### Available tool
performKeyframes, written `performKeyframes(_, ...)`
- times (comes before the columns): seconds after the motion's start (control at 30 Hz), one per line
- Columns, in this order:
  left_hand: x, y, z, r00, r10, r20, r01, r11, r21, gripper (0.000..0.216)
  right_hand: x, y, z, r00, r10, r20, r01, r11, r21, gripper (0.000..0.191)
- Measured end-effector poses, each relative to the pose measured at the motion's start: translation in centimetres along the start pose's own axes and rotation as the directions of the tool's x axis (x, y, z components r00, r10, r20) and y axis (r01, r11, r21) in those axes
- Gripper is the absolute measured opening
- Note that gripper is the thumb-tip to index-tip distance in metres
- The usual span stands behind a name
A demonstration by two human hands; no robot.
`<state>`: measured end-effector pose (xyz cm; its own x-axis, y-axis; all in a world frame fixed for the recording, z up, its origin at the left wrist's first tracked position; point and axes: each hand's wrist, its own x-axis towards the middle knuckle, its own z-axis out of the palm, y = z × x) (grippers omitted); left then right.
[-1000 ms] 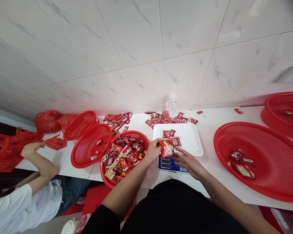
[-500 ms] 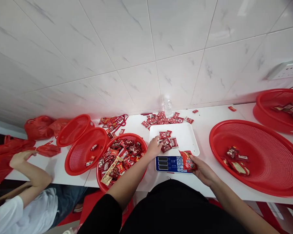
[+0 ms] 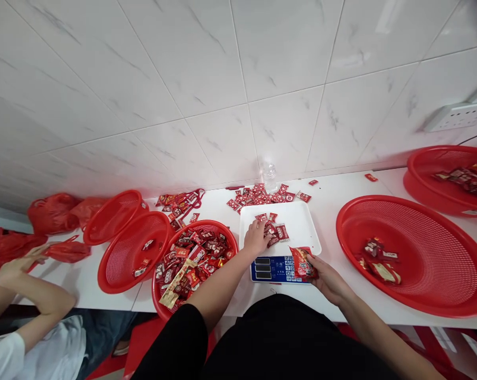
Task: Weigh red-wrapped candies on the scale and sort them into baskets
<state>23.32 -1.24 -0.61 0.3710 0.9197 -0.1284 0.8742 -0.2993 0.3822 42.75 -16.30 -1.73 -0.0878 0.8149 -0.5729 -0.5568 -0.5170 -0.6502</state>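
Observation:
My left hand is over the white weighing tray, its fingers bent down onto a few small red wrapped candies. Some of those candies are partly hidden under the fingers. In my right hand is a small red printed bag, held by its right side above the keypad of the blue scale panel. The bag covers part of the keys. Left of the scale, a red basket full of mixed wrapped sweets stands beneath my left forearm.
A clear bottle stands by the wall behind loose red packets. To the right is a large red basket with several packets inside. A co-worker's hands are at a red plastic bag on the far left.
My left fingers have moved slightly right and closed in over the candies on the tray. The right hand keeps the red bag above the keypad. The whole view has shifted a little.

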Motion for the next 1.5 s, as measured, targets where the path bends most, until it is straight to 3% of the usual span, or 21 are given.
performKeyframes(0.23,0.1,-1.3,0.7,0.993,0.070,0.097,-0.066,0.997,-0.036,0.053,0.2,0.0,0.1,1.000,-0.011,-0.013,0.011,1.000,0.007,0.040)
performKeyframes(0.47,-2.9,-1.6,0.4,0.995,0.084,0.045,-0.080,0.992,-0.096,0.054,3.0,0.2,0.0,0.996,-0.039,-0.085,0.042,0.999,0.027,0.027)
performKeyframes(0.6,-5.5,-2.4,0.0,0.998,0.062,0.020,-0.060,0.993,-0.098,0.050,4.1,-1.8,1.9,0.996,-0.057,-0.066,0.060,0.997,0.043,0.028)
performKeyframes(0.7,-7.1,-3.3,-0.3,1.000,0.019,0.012,-0.018,0.994,-0.108,0.047,5.1,-3.9,3.3,0.985,-0.168,0.029,0.169,0.985,-0.045,0.033)
performKeyframes(0.77,-8.0,-3.9,-0.5,1.000,-0.013,0.019,0.015,0.993,-0.121,0.046,6.1,-4.7,3.7,0.962,-0.266,0.061,0.273,0.921,-0.279,0.037)
performKeyframes(0.83,-8.6,-4.5,-0.8,0.999,-0.038,0.007,0.038,0.990,-0.132,0.044,7.3,-4.8,3.6,0.937,-0.346,0.042,0.308,0.766,-0.564,0.040)
performKeyframes(0.9,-9.1,-5.0,-1.0,0.998,-0.053,-0.030,0.048,0.989,-0.138,0.043,8.5,-4.2,3.3,0.915,-0.402,0.011,0.277,0.612,-0.741,0.042)
performKeyframes(1.13,-10.2,-6.1,-1.1,0.992,-0.079,-0.095,0.062,0.985,-0.164,0.040,10.1,-1.8,4.5,0.856,-0.515,0.055,0.257,0.331,-0.908,0.055)
performKeyframes(1.3,-10.5,-5.8,-0.9,0.991,-0.095,-0.091,0.078,0.982,-0.173,0.040,9.9,-2.0,4.5,0.865,-0.499,0.051,0.193,0.237,-0.952,0.054)
performKeyframes(1.5,-10.0,-5.2,-1.1,0.997,-0.053,-0.061,0.044,0.989,-0.142,0.040,8.1,-2.2,1.9,0.910,-0.413,-0.021,0.097,0.263,-0.960,0.051)
